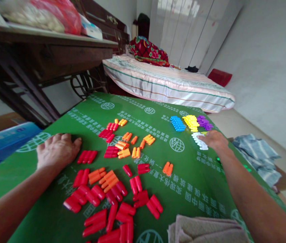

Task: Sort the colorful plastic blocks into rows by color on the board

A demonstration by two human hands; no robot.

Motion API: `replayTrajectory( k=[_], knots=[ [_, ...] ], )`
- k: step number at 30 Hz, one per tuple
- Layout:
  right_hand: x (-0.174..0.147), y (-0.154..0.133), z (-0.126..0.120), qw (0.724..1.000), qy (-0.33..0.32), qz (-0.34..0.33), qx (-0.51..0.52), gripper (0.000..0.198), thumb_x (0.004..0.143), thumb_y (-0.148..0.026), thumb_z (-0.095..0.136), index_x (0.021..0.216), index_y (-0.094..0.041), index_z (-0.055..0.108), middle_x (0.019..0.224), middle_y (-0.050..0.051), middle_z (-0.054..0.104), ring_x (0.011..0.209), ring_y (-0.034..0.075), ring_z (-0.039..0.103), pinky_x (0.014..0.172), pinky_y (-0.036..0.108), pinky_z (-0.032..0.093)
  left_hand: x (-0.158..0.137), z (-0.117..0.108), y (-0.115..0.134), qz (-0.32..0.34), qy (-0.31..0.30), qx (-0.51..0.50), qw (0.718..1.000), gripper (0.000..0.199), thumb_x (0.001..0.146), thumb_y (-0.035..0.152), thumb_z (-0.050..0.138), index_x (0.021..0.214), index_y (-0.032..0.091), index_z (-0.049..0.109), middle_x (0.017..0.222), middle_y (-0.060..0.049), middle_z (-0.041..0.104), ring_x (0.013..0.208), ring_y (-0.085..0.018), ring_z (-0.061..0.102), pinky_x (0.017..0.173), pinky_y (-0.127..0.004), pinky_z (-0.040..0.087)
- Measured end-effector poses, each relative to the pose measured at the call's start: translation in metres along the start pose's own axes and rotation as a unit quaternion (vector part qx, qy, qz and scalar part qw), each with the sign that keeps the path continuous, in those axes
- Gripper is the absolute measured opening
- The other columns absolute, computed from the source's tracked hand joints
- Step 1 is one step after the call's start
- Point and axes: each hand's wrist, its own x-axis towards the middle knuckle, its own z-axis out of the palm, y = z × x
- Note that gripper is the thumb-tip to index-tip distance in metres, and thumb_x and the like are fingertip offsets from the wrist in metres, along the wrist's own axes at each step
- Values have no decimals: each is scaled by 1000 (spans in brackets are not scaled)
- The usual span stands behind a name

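Your right hand is at the white pieces, on the right part of the green worktop. Its fingers point to them and seem to touch, but I cannot tell if they are closed on a piece. Your left hand lies palm down on the worktop, thumb apart from the fingers, near some red pieces; I see nothing held in it.

As I judge, the ordering is only partly done. The blue pieces, yellow pieces and purple pieces lie in close rows by colour, and the white ones form a short row in front of them. The red pieces and orange pieces remain in loose clusters, some side by side, others apart or overlapping. Some green pieces are partly hidden by your right arm.
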Motion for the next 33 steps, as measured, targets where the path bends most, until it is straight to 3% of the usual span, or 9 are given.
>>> replayTrajectory(
  k=[8, 11, 16, 21, 26, 33],
  knots=[
    [-16, 20, -13, 993, 91, 11, 72, 52, 84, -61, 43, 106, -21, 69, 105, 13, 69, 98, 29, 64, 74, 36, 48, 1, -2, 1, -7, -5, -8, 1000, 63, 86, 53, 23, 119, 7, 51, 132, -21, 47, 125, -38, 38, 100, -52, 34],
    [-40, 19, -8, 989, 100, -40, 103, 46, 86, -56, 44, 102, -22, 70, 101, 10, 72, 97, 25, 65, 74, 32, 48, 1, -1, 0, -7, -4, -11, 1000, 62, 86, 52, 25, 119, 8, 51, 133, -21, 47, 126, -37, 38, 100, -52, 34],
    [-109, -1, 20, 965, 42, -180, 186, 33, 85, -47, 52, 98, -22, 70, 93, 5, 73, 83, 19, 67, 71, 28, 48, 1, 0, -2, 0, 5, -18, 1000, 62, 87, 52, 24, 119, 7, 52, 133, -21, 47, 127, -37, 38, 100, -52, 33],
    [-167, -23, 46, 946, 22, -253, 200, 32, 85, -40, 54, 105, -19, 67, 103, 7, 70, 76, 17, 66, 69, 29, 49, -2, 1, -4, 6, 19, -26, 999, 59, 88, 51, 25, 117, 8, 52, 134, -21, 48, 128, -36, 37, 101, -51, 33],
    [-188, -31, 69, 936, 107, -296, 157, 31, 85, -33, 56, 109, -16, 66, 106, 11, 67, 99, 24, 61, 85, 34, 47, -6, 6, -7, 20, 33, -26, 999, 54, 89, 50, 28, 117, 11, 53, 133, -18, 50, 129, -32, 39, 102, -48, 33],
    [-196, -31, 93, 907, 239, -331, 105, 31, 89, -37, 52, 103, -15, 67, 103, 13, 64, 96, 25, 56, 84, 37, 44, -7, 8, -14, 31, 34, -21, 999, 45, 89, 49, 46, 119, 16, 53, 132, -12, 51, 125, -27, 45, 102, -51, 37]
  ],
)
